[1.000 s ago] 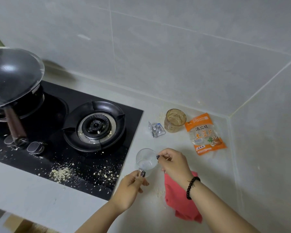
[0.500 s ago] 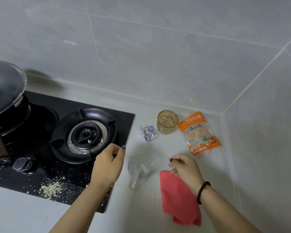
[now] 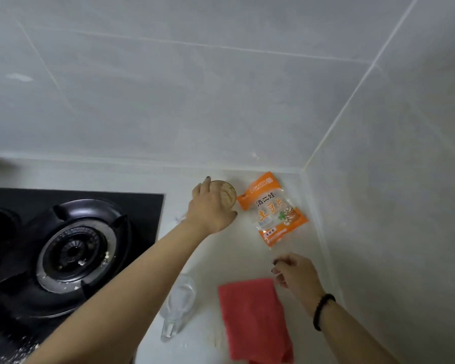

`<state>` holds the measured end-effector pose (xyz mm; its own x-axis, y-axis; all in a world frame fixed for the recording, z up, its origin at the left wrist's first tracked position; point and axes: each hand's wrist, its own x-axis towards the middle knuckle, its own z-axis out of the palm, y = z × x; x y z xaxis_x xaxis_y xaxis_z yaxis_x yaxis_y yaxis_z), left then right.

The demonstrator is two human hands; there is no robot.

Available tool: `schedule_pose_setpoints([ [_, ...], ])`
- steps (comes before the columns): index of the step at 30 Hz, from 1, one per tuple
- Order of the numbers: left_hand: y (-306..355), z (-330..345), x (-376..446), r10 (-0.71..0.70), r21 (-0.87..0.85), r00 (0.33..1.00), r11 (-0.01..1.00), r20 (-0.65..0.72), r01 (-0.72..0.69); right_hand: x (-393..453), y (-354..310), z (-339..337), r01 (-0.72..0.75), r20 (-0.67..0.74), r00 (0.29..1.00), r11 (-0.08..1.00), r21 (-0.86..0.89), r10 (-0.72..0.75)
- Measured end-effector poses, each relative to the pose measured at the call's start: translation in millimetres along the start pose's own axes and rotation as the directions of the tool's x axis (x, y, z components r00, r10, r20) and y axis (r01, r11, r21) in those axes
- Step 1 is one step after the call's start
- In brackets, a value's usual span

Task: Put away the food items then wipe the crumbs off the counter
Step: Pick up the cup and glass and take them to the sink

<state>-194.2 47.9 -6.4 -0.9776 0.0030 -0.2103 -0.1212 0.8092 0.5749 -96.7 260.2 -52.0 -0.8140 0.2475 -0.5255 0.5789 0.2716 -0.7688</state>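
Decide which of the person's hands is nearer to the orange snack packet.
Left. The left hand wraps the brown glass right beside the orange snack packet; the right hand hovers below the packet's lower end, above the red cloth.

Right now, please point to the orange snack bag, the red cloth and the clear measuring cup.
orange snack bag (image 3: 272,209), head view, printed front.
red cloth (image 3: 252,316), head view, middle of the fabric.
clear measuring cup (image 3: 180,300), head view, glass bowl.

Home kitchen, cooking corner. Black glass gas hob (image 3: 147,203) set into a pale counter (image 3: 247,258), its round burner (image 3: 74,254) speckled with crumbs. Grey tiled walls (image 3: 195,101) meet at the counter's far right corner, where an orange snack packet (image 3: 272,208) lies.
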Motion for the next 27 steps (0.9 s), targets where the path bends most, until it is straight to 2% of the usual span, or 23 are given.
schedule_pose_setpoints([
  [4,-7.7,8.6,32.2,-0.094,0.108,0.983,0.991,0.158,0.077,15.4,6.5,-13.7,-0.053,-0.093,0.994,0.998,-0.042,0.049],
  [7,-12.4,12.8,38.3,-0.095,0.114,0.981,0.991,0.172,0.076,30.1,9.9,-21.0,-0.057,-0.163,0.986,0.980,-0.192,0.025],
  [9,-16.3,14.5,38.5,-0.069,0.088,0.988,0.994,0.139,0.058,37.9,9.1,-23.2,-0.041,-0.192,0.981,0.952,-0.302,-0.018],
  [12,-23.8,16.8,35.3,-0.047,0.026,0.994,0.999,0.095,0.045,49.2,5.9,-22.1,-0.009,-0.214,0.974,0.926,-0.377,-0.078],
  [18,-36.3,2.9,10.3,0.004,-0.023,0.999,1.000,0.035,-0.003,61.0,-5.9,-14.0,-0.022,-0.242,0.967,0.915,-0.402,-0.083],
  [21,-32.9,-14.6,-9.6,0.071,-0.117,0.997,0.991,0.000,-0.071,68.3,-9.9,-11.9,0.002,-0.227,0.966,0.884,-0.468,-0.122],
  [25,-14.9,-30.4,-54.7,0.140,-0.272,0.975,0.944,-0.175,-0.185,74.8,-17.5,-5.2,-0.052,-0.249,0.962,0.828,-0.559,-0.108],
  [27,-5.1,-28.3,-79.4,0.130,-0.329,0.951,0.918,-0.281,-0.223,64.0,-21.4,-0.6,-0.122,-0.242,0.970,0.799,-0.589,-0.030],
])
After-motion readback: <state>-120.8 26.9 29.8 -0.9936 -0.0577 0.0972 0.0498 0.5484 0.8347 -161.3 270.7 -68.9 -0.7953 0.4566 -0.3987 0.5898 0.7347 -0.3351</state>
